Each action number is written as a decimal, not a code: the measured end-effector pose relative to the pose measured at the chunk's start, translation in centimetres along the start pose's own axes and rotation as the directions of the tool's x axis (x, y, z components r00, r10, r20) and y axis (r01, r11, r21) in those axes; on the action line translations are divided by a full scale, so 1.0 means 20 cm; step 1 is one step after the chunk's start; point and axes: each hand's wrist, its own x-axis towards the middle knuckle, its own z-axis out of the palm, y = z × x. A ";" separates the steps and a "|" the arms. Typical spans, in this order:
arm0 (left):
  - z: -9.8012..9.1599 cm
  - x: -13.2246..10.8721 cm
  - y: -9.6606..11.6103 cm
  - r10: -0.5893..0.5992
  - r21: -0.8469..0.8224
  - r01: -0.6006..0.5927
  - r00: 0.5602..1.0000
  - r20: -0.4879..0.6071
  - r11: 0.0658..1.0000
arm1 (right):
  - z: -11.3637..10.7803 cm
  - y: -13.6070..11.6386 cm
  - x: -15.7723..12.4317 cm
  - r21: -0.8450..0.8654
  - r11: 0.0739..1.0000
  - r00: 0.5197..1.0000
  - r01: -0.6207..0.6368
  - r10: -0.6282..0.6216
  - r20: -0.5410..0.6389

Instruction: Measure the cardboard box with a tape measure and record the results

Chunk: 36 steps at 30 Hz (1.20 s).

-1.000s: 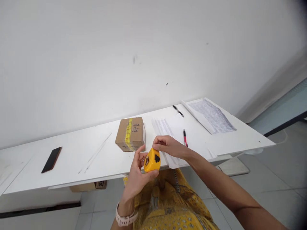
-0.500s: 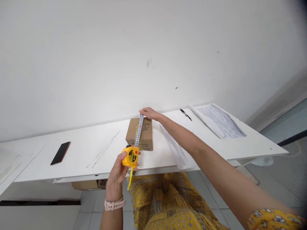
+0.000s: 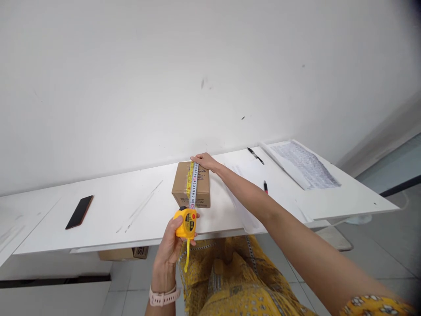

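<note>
A small cardboard box (image 3: 200,189) with a yellow tape stripe and handwriting sits on the white table (image 3: 108,219). My left hand (image 3: 171,248) is closed round a yellow tape measure (image 3: 186,222) at the table's near edge. Its white blade (image 3: 194,184) runs over the top of the box to the far edge. My right hand (image 3: 204,161) pinches the blade's end down at the box's far edge.
A dark phone (image 3: 79,212) lies at the table's left. Printed papers (image 3: 304,164), a black pen (image 3: 255,155) and a red pen (image 3: 265,187) lie to the right. Another cardboard box (image 3: 123,253) sits under the table. A white wall stands behind.
A second ago both hands held the tape measure in front of me. My right hand then drew the blade out across the box to its far edge, while my left hand shifted slightly right and nearer.
</note>
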 end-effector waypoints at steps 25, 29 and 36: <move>-0.59 0.54 0.77 0.008 0.475 -0.123 0.972 0.236 0.872 | 0.06 -0.03 -0.72 -0.063 0.997 0.947 0.049 -0.066 -0.315; -0.61 0.69 0.74 -0.043 0.516 -0.122 0.954 0.296 0.848 | 0.16 0.04 -0.72 0.015 0.998 0.923 0.064 -0.054 -0.380; -0.52 0.82 0.71 -0.152 0.564 -0.152 0.877 0.455 0.811 | 0.25 0.09 -0.73 0.209 0.976 0.917 0.052 0.036 -0.398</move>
